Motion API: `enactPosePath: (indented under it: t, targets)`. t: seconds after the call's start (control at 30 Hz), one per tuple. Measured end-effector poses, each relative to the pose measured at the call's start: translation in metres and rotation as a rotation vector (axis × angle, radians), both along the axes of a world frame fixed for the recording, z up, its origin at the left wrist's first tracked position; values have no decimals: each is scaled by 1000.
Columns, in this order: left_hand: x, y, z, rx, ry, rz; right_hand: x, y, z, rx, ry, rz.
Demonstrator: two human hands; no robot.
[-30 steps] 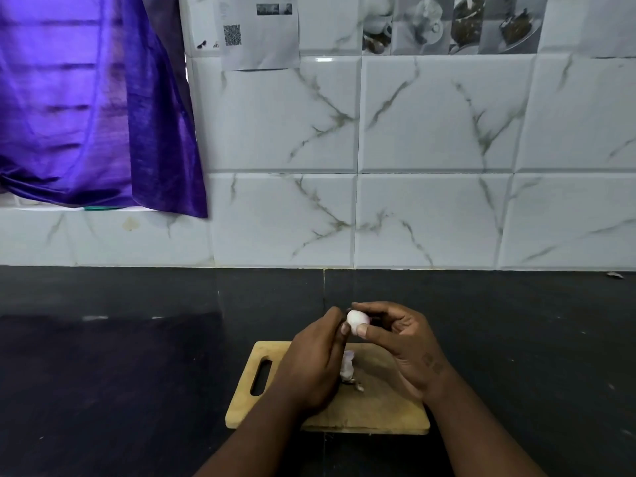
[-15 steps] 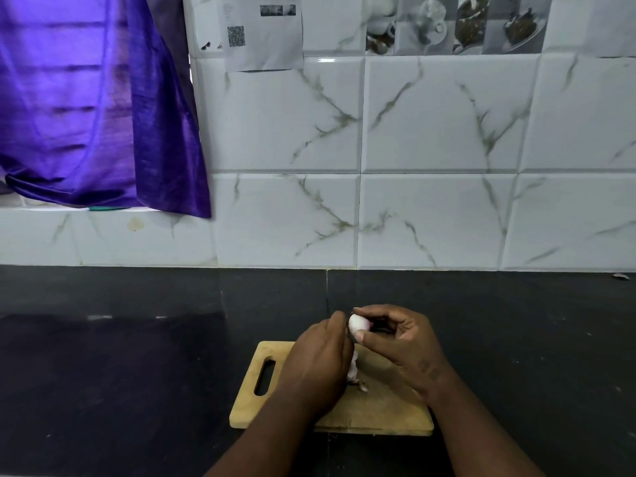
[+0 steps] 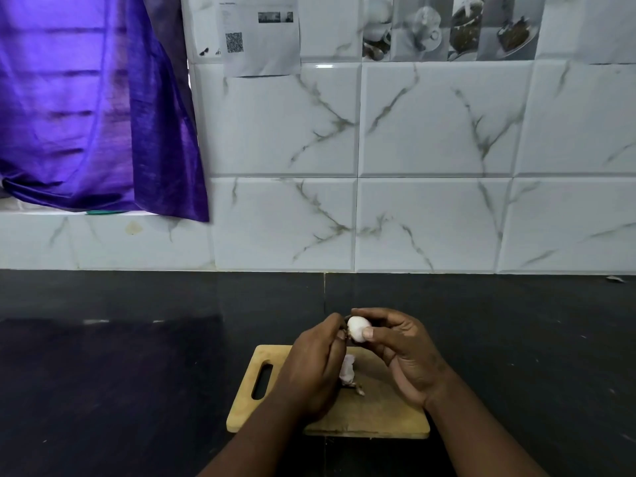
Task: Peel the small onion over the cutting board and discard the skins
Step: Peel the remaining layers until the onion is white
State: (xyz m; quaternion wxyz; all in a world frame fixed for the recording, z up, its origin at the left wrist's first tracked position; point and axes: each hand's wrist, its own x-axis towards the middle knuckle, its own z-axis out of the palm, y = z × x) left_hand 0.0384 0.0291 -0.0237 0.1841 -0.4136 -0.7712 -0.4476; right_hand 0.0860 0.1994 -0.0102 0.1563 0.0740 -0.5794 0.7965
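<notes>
Honestly not much to read here. The only thing with print on it is the paper sheet stuck to the tiled wall, just right of the purple curtain. It has a QR code on its left side, a small strip of photo-like pictures up and to the right of the code, and a few faint lines of text above the code that are way too small and blurry to make out. No brand, number or label shows anywhere else.
</notes>
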Motion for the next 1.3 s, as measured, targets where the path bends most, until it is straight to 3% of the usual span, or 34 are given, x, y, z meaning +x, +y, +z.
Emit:
enactPosePath:
  t: [0.17, 0.4, 0.57, 0.7, 1.1, 1.3]
  targets:
    - [-2, 1, -1, 48, -29, -24, -2, 1, -1, 12, 5, -14]
    - [-4, 1, -1, 19, -80, -9, -4, 0, -5, 452, 127, -403]
    - [-3, 3, -1, -135, -1, 65, -4, 0, -8, 404, 113, -402]
    - [-7, 2, -3, -118, 75, 182, -6, 1, -8, 443, 106, -400]
    - [-9, 4, -4, -125, -6, 163, -5, 2, -10, 447, 104, -384]
    - [-9, 2, -6, -130, 59, 238, -6, 1, -11, 493, 111, -338]
